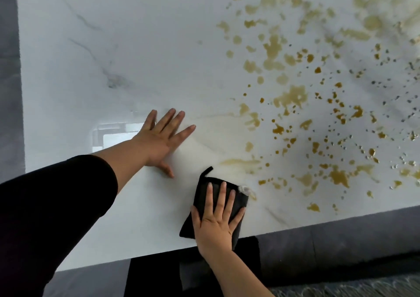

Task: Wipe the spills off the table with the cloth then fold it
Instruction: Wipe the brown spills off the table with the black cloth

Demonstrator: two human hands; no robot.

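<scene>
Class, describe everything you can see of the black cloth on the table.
The cloth is black, soft-looking and folded into a thick pad, with a small loop at its far corner and a pale patch at the right corner. It lies flat by the near edge of the table, the right hand pressing on it, fingers spread.

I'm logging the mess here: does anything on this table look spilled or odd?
Yes. Yellow-brown spills spatter the right half of the white table, in blotches and fine drops. The black cloth, pressed flat under the right hand, sits at their near-left edge.
</scene>
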